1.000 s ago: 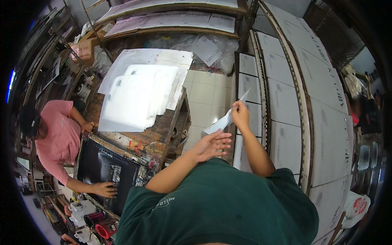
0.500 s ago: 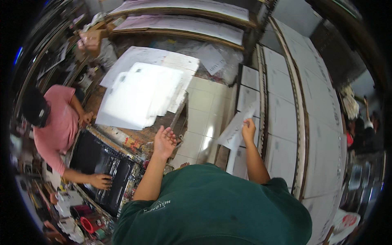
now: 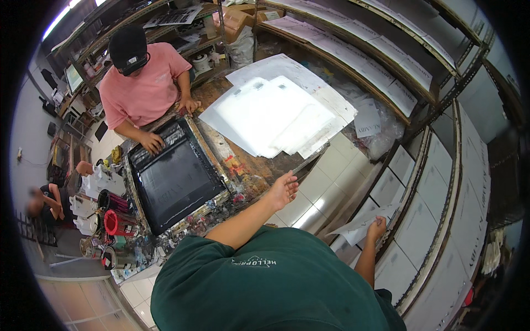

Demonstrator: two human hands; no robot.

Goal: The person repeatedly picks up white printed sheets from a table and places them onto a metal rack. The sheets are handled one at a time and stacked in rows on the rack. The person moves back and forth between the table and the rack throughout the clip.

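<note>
My right hand (image 3: 377, 228) is closed on the edge of a thin white printed sheet (image 3: 356, 226), which hangs beside the low rack on my right. My left hand (image 3: 284, 190) is empty, palm up with its fingers apart, near the front corner of the work table. Beyond it on the table lies a loose stack of white sheets (image 3: 265, 118). To the left sits a framed printing screen (image 3: 179, 185) coated with black ink. A co-worker in a pink shirt (image 3: 141, 88) rests one hand at the screen's far end and the other on its frame.
Racks (image 3: 419, 204) on the right hold rows of printed white sheets. Shelves (image 3: 353, 47) at the back carry more. Several ink tubs, one red (image 3: 117, 222), crowd the table's left side. Tiled floor (image 3: 331, 187) shows between table and rack. Another person (image 3: 52, 201) is far left.
My view has swung left, so the table and racks appear shifted right. The co-worker's hand has moved from the screen's near end to its far end. My right hand still holds the sheet.
</note>
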